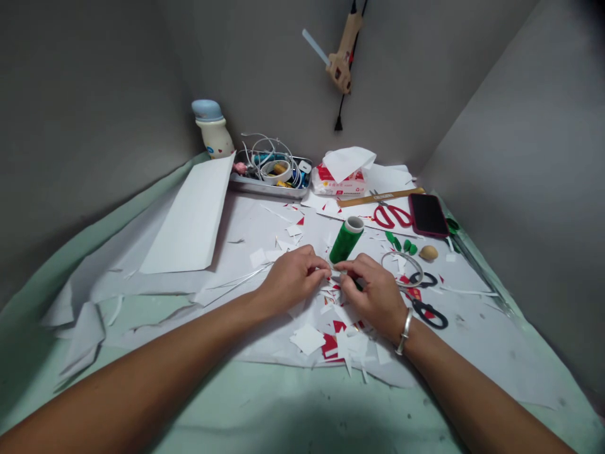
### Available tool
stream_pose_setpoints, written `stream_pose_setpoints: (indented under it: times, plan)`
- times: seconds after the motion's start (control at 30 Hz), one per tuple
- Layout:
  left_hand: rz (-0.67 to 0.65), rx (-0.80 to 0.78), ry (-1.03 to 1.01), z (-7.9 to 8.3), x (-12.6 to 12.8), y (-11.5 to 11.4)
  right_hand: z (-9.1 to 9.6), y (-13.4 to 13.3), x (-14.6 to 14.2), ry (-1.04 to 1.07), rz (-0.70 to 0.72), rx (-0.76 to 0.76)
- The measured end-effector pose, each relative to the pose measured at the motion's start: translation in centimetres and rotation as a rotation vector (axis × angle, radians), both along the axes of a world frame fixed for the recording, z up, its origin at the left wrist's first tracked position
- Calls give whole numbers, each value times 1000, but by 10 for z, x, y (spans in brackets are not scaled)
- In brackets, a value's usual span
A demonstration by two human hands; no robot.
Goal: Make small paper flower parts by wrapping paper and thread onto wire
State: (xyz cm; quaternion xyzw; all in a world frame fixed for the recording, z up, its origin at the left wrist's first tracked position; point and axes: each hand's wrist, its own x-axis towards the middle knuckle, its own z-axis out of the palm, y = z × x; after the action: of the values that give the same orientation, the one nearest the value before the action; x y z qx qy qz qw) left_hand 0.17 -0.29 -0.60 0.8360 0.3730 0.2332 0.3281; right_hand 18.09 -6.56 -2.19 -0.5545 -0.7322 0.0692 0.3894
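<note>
On your far left, a large folded sheet of white paper (186,217) lies on the white paper covering the pale green tabletop (302,410). Behind it stands a white bottle with a blue cap (212,129), and next to that is a metal tray (269,186) holding white cable and rolls of tape.

Your left hand (290,277) and right hand (373,293) meet at the middle of the table, with the fingers curled and the fingertips of each hand pressed together. Between them you pinch a small pale piece (333,270), too thin to tell what it is. A green thread spool (346,239) stands just beyond your fingers, close to but apart from both hands. Scraps of white and red paper (307,339) lie scattered below your hands.

Farther back are a tissue packet (340,180) and a wooden ruler (380,197). A glue gun (341,63) hangs on the wall above them. To your right lie red scissors (392,216), a phone (428,214), a wire ring (401,268) and black scissors (428,312), the last just beyond your right hand. You wear a silver bangle (404,331) on your right wrist.
</note>
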Motion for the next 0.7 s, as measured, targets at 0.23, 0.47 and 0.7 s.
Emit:
stream_pose_setpoints:
  times: [0.23, 0.47, 0.7]
  plan:
    - [-52, 13, -2, 2, 1, -4, -4, 1, -1, -110, 54, -56]
    - [51, 19, 0, 3, -2, 5, -1, -1, 2, -82, 117, -83]
    - [39, -9, -14, -1, -1, 6, 2, -2, 1, 30, 52, -4]
